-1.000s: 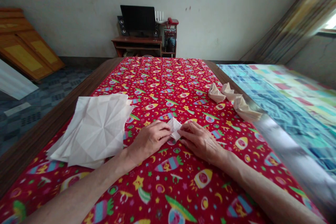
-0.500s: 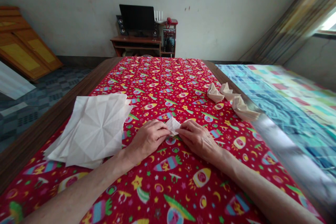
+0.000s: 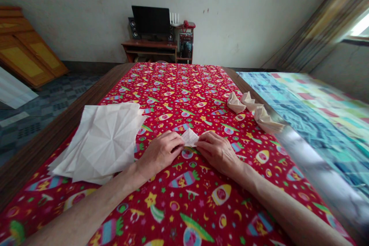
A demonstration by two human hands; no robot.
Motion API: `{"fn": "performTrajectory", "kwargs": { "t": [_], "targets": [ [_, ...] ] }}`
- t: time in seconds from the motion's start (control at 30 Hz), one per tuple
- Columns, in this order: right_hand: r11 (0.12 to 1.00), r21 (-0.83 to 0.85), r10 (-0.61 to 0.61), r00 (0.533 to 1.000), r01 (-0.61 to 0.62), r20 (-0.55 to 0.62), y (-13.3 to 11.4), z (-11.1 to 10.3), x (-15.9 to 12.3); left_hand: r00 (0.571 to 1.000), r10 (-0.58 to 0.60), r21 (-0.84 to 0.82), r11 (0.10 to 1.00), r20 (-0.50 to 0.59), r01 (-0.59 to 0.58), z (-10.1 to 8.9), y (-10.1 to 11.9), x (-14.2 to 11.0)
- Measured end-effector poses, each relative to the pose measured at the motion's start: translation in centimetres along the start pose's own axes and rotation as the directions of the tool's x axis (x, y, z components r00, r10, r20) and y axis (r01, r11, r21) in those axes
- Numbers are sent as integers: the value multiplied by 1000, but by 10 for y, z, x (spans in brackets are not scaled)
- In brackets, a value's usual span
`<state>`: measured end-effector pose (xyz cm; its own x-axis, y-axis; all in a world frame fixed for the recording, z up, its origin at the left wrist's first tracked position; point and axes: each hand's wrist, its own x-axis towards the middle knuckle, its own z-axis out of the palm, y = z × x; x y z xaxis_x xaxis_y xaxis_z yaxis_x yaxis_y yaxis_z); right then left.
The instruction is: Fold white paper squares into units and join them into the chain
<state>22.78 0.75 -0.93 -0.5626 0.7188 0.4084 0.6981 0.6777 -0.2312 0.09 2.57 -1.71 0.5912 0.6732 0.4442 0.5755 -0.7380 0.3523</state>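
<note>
A small folded piece of white paper (image 3: 190,138) lies low over the red patterned cloth, its peak pointing away from me. My left hand (image 3: 165,148) pinches its left corner between thumb and fingers. On the other side, my right hand (image 3: 217,149) grips the right corner with its fingertips. The paper now looks like a triangle with a flat near edge. To the left rests a stack of creased white paper sheets (image 3: 111,138), the top one marked with folds radiating from its middle. Several folded paper pieces (image 3: 236,103) stand at the right edge of the cloth.
The red cloth (image 3: 184,188) covers a dark wooden table (image 3: 95,86). A bed with a blue checked cover (image 3: 294,111) adjoins on the right. Against the far wall stands a small desk (image 3: 150,44) with a monitor (image 3: 151,20); a wooden cabinet (image 3: 29,52) is at left.
The near corner of the small paper has been folded up, turning its diamond outline into a triangle. Both hands have stayed nearly in place at its sides.
</note>
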Motion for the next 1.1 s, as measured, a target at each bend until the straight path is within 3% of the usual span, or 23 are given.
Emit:
{"fn": "performTrajectory", "kwargs": {
  "t": [0.17, 0.47, 0.7, 1.0, 1.1],
  "targets": [
    [990, 127, 71, 997, -68, -18, 3, 3, 5, 998, -30, 47, 998, -57, 33, 3, -5, 2],
    [968, 61, 245, 969, -245, -6, 5, 9, 13, 979, -204, 147, 968, -8, 202, 4, -6, 9],
    [961, 36, 275, 962, -274, -4, 8, 11, 14, 976, -217, 291, 933, -12, 211, 4, -1, 12],
    [953, 30, 302, 953, -302, 18, 6, 10, 16, 960, -280, 272, 924, -2, 270, 4, 1, 13],
    [953, 22, 302, 953, -302, 17, 5, 10, 17, 970, -241, 233, 941, -41, 243, 4, 1, 12]
  ]
}}
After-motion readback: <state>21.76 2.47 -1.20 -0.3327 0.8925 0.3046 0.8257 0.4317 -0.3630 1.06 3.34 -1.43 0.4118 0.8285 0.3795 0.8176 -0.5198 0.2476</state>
